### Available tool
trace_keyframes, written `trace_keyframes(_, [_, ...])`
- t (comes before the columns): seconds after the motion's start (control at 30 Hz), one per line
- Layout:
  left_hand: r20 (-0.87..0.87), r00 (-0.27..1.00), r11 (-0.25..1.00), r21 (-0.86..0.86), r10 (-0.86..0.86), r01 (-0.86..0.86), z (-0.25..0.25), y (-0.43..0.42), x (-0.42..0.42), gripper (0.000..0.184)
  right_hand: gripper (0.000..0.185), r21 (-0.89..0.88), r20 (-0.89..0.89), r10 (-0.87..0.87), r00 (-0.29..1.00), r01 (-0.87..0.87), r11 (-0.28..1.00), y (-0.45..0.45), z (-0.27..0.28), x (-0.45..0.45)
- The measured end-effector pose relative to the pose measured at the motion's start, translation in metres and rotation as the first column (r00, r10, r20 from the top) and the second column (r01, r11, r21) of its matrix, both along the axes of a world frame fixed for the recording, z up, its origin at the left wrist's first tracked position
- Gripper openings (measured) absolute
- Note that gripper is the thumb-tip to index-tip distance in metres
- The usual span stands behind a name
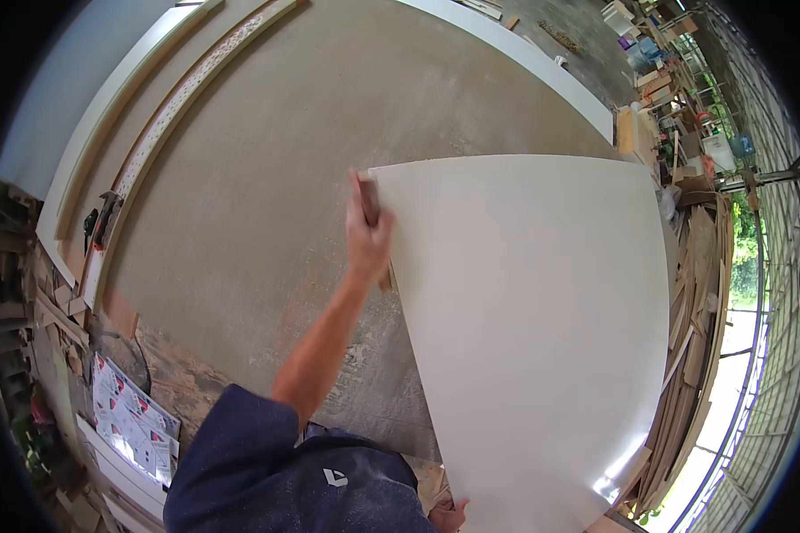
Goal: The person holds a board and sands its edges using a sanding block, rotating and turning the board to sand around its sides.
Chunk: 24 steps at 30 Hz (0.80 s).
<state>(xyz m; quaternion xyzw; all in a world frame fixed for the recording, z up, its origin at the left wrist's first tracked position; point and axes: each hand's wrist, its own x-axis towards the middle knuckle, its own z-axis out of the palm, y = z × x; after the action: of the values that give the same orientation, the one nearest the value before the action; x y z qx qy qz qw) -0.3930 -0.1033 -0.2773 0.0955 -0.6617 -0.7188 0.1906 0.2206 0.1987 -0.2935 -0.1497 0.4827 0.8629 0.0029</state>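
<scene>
A large white panel (533, 311) lies over the brownish board, its left edge running down toward my body. At the panel's upper left corner my left hand (369, 240) is closed round a small brown block (370, 200), which is blurred by motion. The block is at the panel's edge. Near my waist, my right hand (449, 515) is at the panel's lower left edge, partly cut off by the frame; its thumb and some fingers show against the edge. Whether it grips the panel is unclear. A small piece of wood (385, 280) pokes out beside the panel below my left hand.
The panel lies on a wide dusty board (240, 195). Long strips (164, 120) lie at the left, with a dark hammer-like tool (107, 218) on one. Printed sheets (133, 417) are at lower left. Wood offcuts (693, 293) are piled along the right.
</scene>
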Motion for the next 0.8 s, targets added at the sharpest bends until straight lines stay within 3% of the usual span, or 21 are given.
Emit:
trace_keyframes(0.03, [-0.023, 1.0, 0.996, -0.092, 0.019, -0.021, 0.002, 0.019, 0.036, 0.081, 0.051, 0.267, 0.246, 0.006, 0.969, -0.073, 0.961, -0.002, -0.004, -0.001])
trace_keyframes(0.1, [-0.042, 0.999, 0.982, -0.184, 0.028, -0.036, 0.004, 0.026, 0.055, 0.082, 0.044, 0.626, 0.644, -0.18, 0.743, -0.377, 0.682, -0.011, -0.007, -0.009])
trace_keyframes(0.13, [-0.015, 1.0, 0.989, -0.145, -0.001, -0.002, 0.008, 0.019, 0.048, 0.082, 0.04, 0.667, 0.741, -0.346, 0.576, -0.569, 0.481, -0.013, -0.007, -0.007])
trace_keyframes(0.17, [0.011, 1.0, 0.994, -0.102, -0.028, 0.029, 0.011, 0.011, 0.036, 0.083, 0.036, 0.601, 0.745, -0.532, 0.403, -0.752, 0.271, -0.012, -0.006, -0.005])
trace_keyframes(0.2, [-0.008, 0.998, 0.998, 0.02, -0.06, 0.06, 0.014, -0.003, 0.005, 0.082, 0.036, 0.595, 0.747, -0.535, 0.395, -0.756, 0.272, -0.01, -0.004, -0.002])
trace_keyframes(0.27, [0.056, 0.998, 0.999, 0.016, -0.037, 0.036, 0.047, -0.024, -0.044, 0.083, 0.034, 0.596, 0.761, -0.493, 0.421, -0.753, 0.279, -0.005, -0.007, 0.002])
trace_keyframes(0.3, [0.054, 0.998, 0.999, 0.014, -0.039, 0.039, 0.04, -0.02, -0.037, 0.083, 0.034, 0.597, 0.761, -0.493, 0.421, -0.751, 0.281, -0.004, -0.008, 0.005])
trace_keyframes(0.37, [0.118, 0.989, 0.994, -0.056, -0.085, 0.092, 0.012, -0.003, -0.016, 0.083, 0.032, 0.56, 0.722, -0.565, 0.4, -0.817, 0.138, -0.003, -0.02, -0.004])
trace_keyframes(0.4, [-0.007, 0.999, 0.991, -0.123, -0.047, 0.046, -0.001, 0.018, 0.017, 0.083, 0.032, 0.571, 0.716, -0.566, 0.409, -0.809, 0.137, -0.005, -0.023, -0.011])
trace_keyframes(0.47, [-0.127, 0.992, 0.984, -0.179, -0.012, -0.011, -0.004, 0.039, 0.053, 0.083, 0.033, 0.532, 0.785, -0.526, 0.327, -0.791, 0.302, -0.007, -0.015, -0.018])
trace_keyframes(0.5, [-0.127, 0.992, 0.985, -0.172, -0.027, 0.005, 0.003, 0.039, 0.061, 0.083, 0.033, 0.526, 0.788, -0.527, 0.319, -0.794, 0.305, -0.012, -0.003, -0.024])
trace_keyframes(0.6, [-0.07, 0.994, 0.996, 0.022, -0.088, 0.089, 0.002, 0.007, 0.011, 0.083, 0.033, 0.527, 0.797, -0.487, 0.356, -0.804, 0.275, -0.029, 0.031, -0.052])
trace_keyframes(0.67, [0.131, 0.984, 0.993, 0.037, -0.117, 0.113, 0.038, -0.028, -0.045, 0.082, 0.035, 0.545, 0.788, -0.476, 0.391, -0.802, 0.243, -0.03, 0.03, -0.053])
trace_keyframes(0.7, [0.126, 0.985, 0.993, 0.035, -0.117, 0.114, 0.035, -0.025, -0.043, 0.082, 0.035, 0.549, 0.787, -0.475, 0.395, -0.799, 0.245, -0.029, 0.029, -0.051])
trace_keyframes(0.8, [-0.091, 0.995, 0.999, -0.031, -0.036, 0.033, 0.005, 0.005, -0.006, 0.081, 0.038, 0.531, 0.796, -0.441, 0.414, -0.828, 0.18, -0.019, 0.009, -0.039])
